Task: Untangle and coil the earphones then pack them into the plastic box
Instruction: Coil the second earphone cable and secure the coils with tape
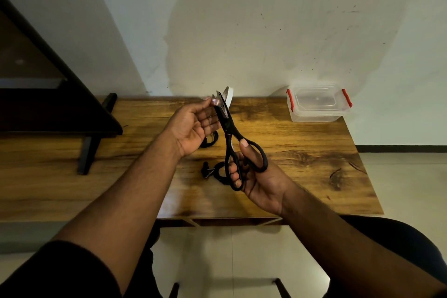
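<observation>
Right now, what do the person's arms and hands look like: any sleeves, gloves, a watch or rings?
Both hands are bare: the left hand and the right hand show no gloves, and no rings or watch can be seen. The forearms are uncovered. Dark, apparently black sleeves are pushed up near the elbows on both arms. No markings show on the fabric.

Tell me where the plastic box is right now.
In the head view, the plastic box sits at the table's far right corner against the wall, lid on, apart from both hands and the scissors.

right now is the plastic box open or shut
Shut: the plastic box has its clear lid seated, red clips at both ends. It looks empty.
</observation>
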`<state>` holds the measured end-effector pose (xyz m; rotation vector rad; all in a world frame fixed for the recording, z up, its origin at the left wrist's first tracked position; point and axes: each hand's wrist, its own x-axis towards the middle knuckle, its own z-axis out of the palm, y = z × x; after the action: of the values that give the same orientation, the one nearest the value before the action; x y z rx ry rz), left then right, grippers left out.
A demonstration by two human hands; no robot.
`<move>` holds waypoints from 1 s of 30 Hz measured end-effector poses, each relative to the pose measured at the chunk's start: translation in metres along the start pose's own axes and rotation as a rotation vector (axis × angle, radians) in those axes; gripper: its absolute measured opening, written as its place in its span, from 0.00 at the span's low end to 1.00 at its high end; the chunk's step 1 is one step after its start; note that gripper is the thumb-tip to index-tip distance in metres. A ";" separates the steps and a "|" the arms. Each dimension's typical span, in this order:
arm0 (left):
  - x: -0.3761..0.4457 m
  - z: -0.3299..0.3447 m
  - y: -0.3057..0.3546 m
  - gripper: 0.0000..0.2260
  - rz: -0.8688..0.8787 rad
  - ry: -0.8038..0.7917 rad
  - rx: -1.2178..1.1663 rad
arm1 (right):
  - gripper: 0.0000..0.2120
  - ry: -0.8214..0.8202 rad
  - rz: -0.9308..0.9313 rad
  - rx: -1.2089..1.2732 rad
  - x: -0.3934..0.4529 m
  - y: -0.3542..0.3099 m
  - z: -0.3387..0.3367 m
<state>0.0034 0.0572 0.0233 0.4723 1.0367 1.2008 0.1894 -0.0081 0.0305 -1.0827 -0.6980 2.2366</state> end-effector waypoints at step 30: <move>0.054 0.038 -0.056 0.05 -0.039 0.204 0.691 | 0.17 0.779 -0.093 -1.485 0.053 -0.035 -0.091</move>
<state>0.0651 0.0954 -0.0235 0.8692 1.6344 0.8416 0.2448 0.0711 -0.0233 -2.2258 -1.9654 0.7167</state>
